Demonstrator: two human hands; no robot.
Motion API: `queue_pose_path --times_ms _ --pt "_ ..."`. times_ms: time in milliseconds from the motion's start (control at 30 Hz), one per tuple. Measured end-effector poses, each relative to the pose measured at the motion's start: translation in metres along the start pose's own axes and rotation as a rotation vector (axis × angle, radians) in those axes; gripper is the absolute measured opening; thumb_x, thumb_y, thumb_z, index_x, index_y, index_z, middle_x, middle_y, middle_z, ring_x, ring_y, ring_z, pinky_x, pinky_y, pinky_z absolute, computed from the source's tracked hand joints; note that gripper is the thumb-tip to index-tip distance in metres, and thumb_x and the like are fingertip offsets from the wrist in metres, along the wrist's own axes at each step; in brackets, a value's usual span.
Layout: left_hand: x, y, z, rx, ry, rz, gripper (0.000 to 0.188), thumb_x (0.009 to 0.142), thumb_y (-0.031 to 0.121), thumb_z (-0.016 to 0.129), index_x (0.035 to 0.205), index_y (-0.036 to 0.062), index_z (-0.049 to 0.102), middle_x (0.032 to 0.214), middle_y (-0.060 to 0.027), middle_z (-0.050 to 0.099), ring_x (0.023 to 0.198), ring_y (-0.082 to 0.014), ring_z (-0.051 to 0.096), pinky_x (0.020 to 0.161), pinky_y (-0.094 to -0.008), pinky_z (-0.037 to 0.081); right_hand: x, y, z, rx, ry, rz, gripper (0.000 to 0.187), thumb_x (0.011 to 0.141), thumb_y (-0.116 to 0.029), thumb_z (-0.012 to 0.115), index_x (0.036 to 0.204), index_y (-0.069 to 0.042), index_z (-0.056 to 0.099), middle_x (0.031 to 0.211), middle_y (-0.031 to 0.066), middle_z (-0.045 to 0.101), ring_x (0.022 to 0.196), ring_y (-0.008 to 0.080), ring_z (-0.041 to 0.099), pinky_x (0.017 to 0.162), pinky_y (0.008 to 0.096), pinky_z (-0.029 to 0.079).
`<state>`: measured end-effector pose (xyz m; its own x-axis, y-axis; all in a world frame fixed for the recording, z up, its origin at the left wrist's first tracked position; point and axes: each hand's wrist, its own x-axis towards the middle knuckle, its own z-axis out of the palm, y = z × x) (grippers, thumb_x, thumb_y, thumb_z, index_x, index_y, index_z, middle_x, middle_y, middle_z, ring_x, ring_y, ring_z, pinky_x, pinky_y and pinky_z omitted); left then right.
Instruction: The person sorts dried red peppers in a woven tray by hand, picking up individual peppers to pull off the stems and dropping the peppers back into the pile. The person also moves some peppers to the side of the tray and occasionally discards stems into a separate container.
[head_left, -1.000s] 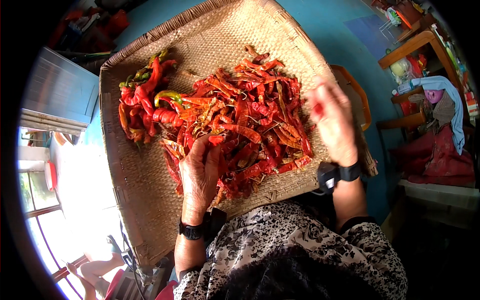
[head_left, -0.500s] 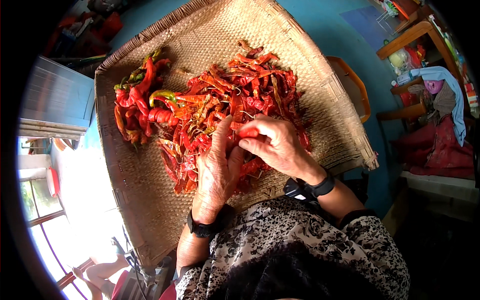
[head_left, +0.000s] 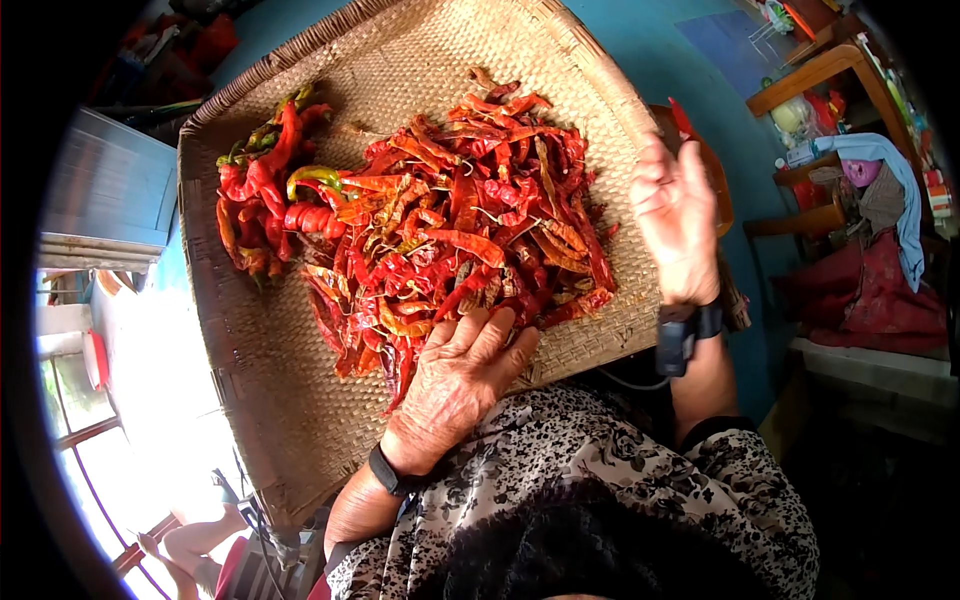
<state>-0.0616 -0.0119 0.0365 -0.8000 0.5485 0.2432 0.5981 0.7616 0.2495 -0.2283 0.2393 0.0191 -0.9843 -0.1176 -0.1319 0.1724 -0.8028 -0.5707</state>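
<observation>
Head view: I see the left hand [head_left: 462,372] bent onto peppers [head_left: 470,215] heaped in a woven tray [head_left: 400,70], its grip unclear; the right hand [head_left: 677,220], newly parted from it, is open over the tray's right edge, a red pepper [head_left: 680,118] just beyond its fingers, suggesting release.

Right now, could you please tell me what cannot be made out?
Head view: anything under the left hand, hidden by it.
Head view: woven tray, far corner cut off by the top edge.
Head view: whether the right hand touches the red piece; too blurred.
</observation>
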Motion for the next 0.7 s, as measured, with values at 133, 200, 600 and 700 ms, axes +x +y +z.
queue_pose_path --times_ms 133,200,600,700 --pt "0.008 -0.013 0.013 0.136 -0.052 -0.075 0.04 0.079 0.018 0.061 0.119 0.0094 0.06 0.125 -0.0093 0.053 0.112 -0.0239 0.05 0.094 -0.0387 0.044 -0.03 0.044 0.019 -1.31 -0.379 -0.332 0.028 0.088 -0.014 0.071 0.113 -0.004 0.066 0.081 0.0052 0.067 0.067 0.0125 0.061 0.058 0.0259 0.053" --pt "0.014 -0.02 0.013 0.163 -0.045 -0.11 0.041 0.08 0.022 0.062 0.119 0.0095 0.06 0.125 -0.0086 0.053 0.11 -0.0242 0.05 0.092 -0.0379 0.045 -0.034 0.051 0.021 -1.736 -0.488 -0.517 0.04 0.08 -0.009 0.075 0.117 -0.004 0.061 0.094 0.01 0.062 0.081 0.0237 0.062 0.069 0.0358 0.052" --pt "0.064 -0.103 0.025 0.335 0.236 -0.194 0.04 0.081 0.006 0.057 0.121 0.0073 0.061 0.12 -0.0086 0.059 0.104 -0.0257 0.055 0.086 -0.0368 0.05 0.029 0.083 0.026 -1.69 -0.513 -0.441 0.033 0.082 0.012 0.064 0.112 -0.003 0.062 0.095 0.0054 0.059 0.071 0.0125 0.057 0.068 0.0227 0.057" --pt "0.058 -0.099 0.019 0.231 0.237 -0.238 0.035 0.081 0.005 0.057 0.115 0.0065 0.062 0.114 -0.0097 0.061 0.102 -0.0279 0.057 0.085 -0.0374 0.051 0.017 0.072 0.026 -1.502 -0.43 -0.497 0.022 0.081 0.007 0.068 0.102 -0.001 0.064 0.08 0.0064 0.06 0.07 0.0165 0.061 0.056 0.0275 0.053"
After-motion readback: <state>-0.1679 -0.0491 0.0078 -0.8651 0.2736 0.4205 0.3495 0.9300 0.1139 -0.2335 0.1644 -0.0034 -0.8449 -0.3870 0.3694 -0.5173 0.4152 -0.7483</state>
